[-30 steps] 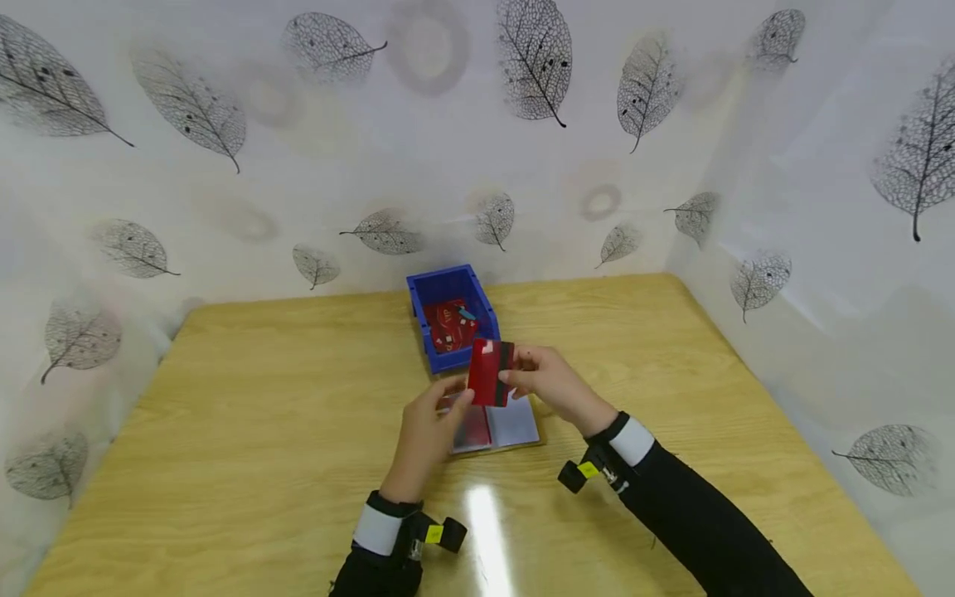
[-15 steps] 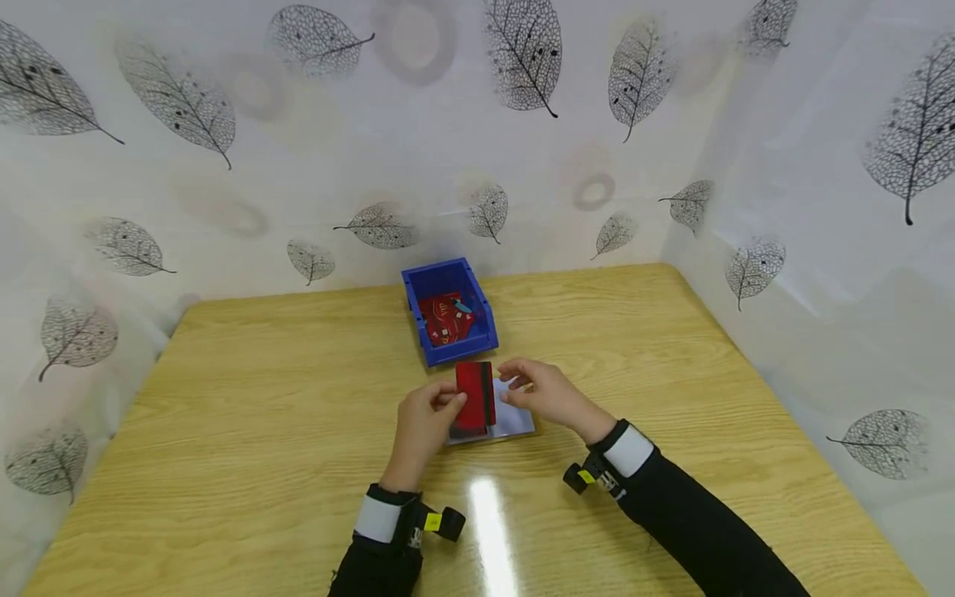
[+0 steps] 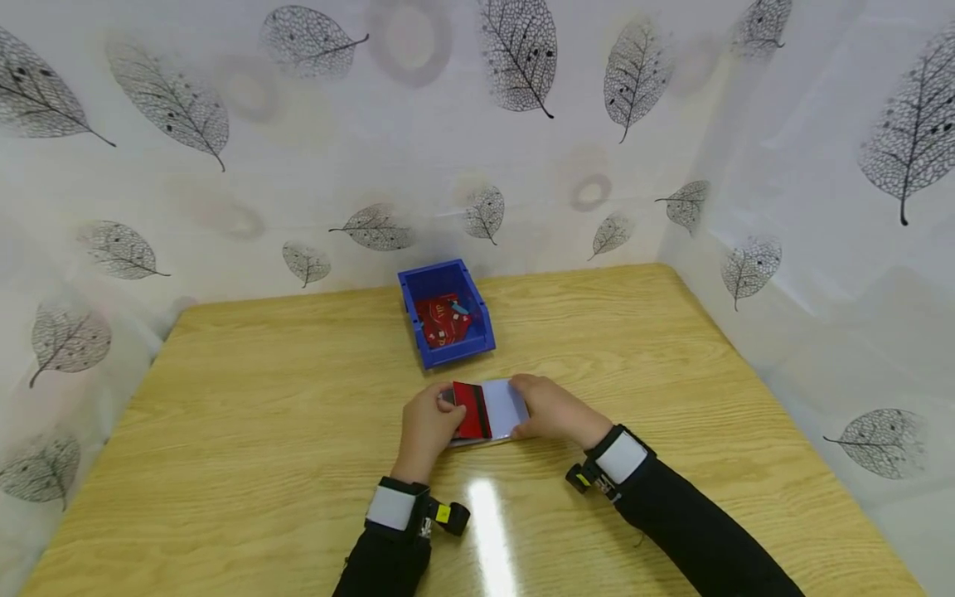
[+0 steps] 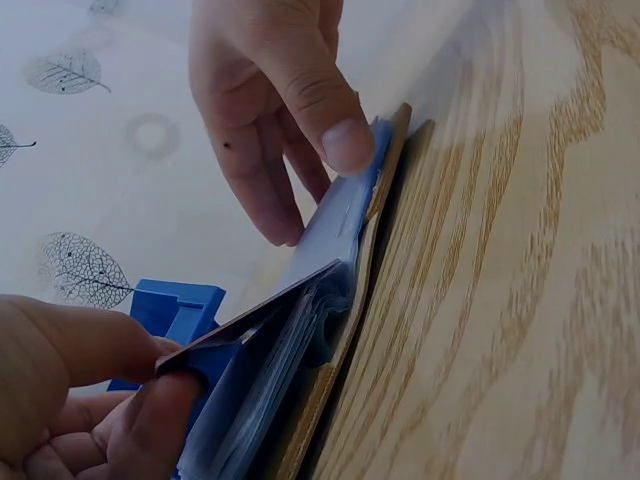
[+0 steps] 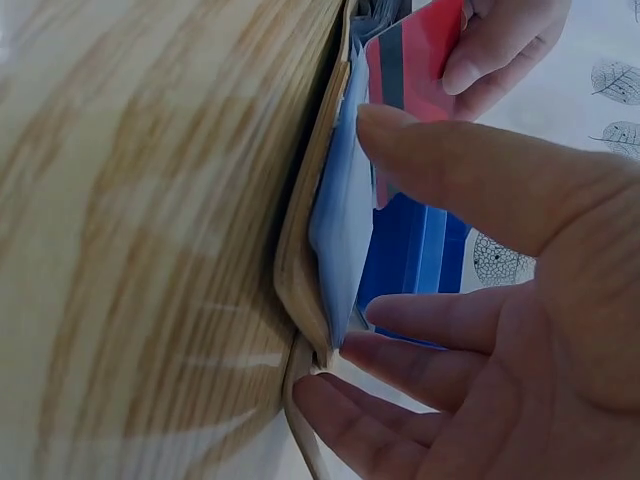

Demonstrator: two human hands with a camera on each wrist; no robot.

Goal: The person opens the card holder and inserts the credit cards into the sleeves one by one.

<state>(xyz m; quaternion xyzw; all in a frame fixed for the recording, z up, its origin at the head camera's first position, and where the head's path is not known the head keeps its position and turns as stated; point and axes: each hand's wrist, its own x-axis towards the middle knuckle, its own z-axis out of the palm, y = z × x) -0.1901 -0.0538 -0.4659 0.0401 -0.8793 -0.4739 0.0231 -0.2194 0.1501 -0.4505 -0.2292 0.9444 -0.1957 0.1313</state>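
Red rectangular card, dark-striped [image 3: 468, 410]: freshly lowered, tilted over the left side of an open, tan-covered booklet of clear plastic sleeves [image 3: 505, 406]; work now centres there. Left hand [image 3: 428, 425]: pinches card. Right hand [image 3: 554, 410]: loosely spread, thumb touching booklet, nothing gripped. Beyond: blue plastic bin [image 3: 458, 355], red cards [image 3: 438, 319] inside.

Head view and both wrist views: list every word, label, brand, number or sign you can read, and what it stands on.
"VIP", upside down: on a red card in the blue bin.
Other marks there: too small to read.
Yellow wrist tags: any print too small.
Striped card in the left hand: none readable.
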